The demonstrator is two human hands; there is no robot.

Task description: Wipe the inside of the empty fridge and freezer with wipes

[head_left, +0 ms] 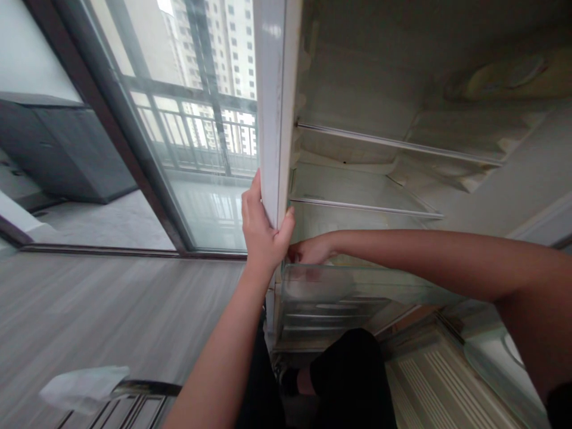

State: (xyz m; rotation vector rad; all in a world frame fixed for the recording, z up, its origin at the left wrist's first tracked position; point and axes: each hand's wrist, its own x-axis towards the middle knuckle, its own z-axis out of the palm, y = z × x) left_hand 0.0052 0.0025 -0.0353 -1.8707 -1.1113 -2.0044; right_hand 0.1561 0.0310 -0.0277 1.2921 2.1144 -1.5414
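Observation:
My left hand point(263, 229) is wrapped round the front edge of a refrigerator's white side wall point(270, 107), fingers outside and thumb on the inner side. Low inside the compartment, my right hand point(310, 250) reaches to the left inner wall, close beside my left hand. Its fingers are curled, and what they hold, if anything, cannot be made out. A clear drawer front point(384, 283) stands just below the right wrist and partly covers that hand. Above the right forearm are a lower glass shelf point(353, 185) and an upper shelf with a pale front strip point(393, 142).
A ribbed cream panel point(433, 381) is at the lower right, near my bent knee point(353, 369). At the lower left, a whitish cloth or bag point(84, 384) lies by a dark slatted rack point(129, 411). Sliding glass doors point(210, 208) stand beyond the wood floor point(134, 310).

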